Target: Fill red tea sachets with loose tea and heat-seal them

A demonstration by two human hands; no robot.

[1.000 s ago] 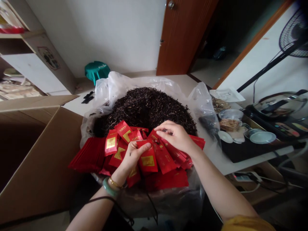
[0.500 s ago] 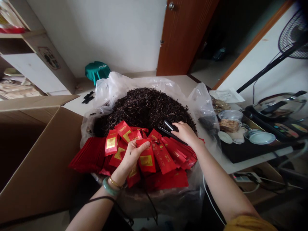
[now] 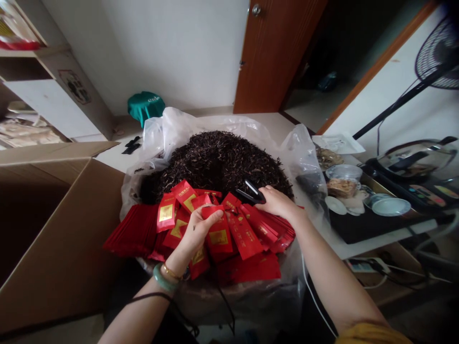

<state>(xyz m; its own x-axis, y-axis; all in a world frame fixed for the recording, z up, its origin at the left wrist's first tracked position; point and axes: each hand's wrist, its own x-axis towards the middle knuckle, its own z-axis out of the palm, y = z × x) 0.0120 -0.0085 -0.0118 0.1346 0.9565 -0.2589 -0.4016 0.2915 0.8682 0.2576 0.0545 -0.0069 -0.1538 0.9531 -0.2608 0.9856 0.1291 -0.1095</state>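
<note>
My left hand (image 3: 198,225) pinches a red packet (image 3: 219,239) with a gold label near its top edge, thumb in front. To the right, my right hand (image 3: 275,202) is wrapped round a black two-jawed clamp (image 3: 251,192) that resembles a hair straightener. The clamp's jaws stand apart at their tips, with nothing visible between them. Beyond both hands rises a large heap of dark dried leaves, like loose tea (image 3: 229,155), in a clear plastic liner (image 3: 301,143). More red packets (image 3: 245,236) lie spread under my hands, and a neat row of them (image 3: 134,231) sits at the left.
An open cardboard box (image 3: 68,234) stands close on the left. At the right, a side table (image 3: 390,230) carries dishes (image 3: 390,205), a clear tub (image 3: 343,179) and a glass-lidded pan (image 3: 416,157). A fan (image 3: 439,55) stands behind it. Cords hang below my wrists.
My right hand has shifted slightly and turned on the clamp, and the clamp's jaws have changed angle a little. My left hand keeps its pinch on the packet, almost unmoved.
</note>
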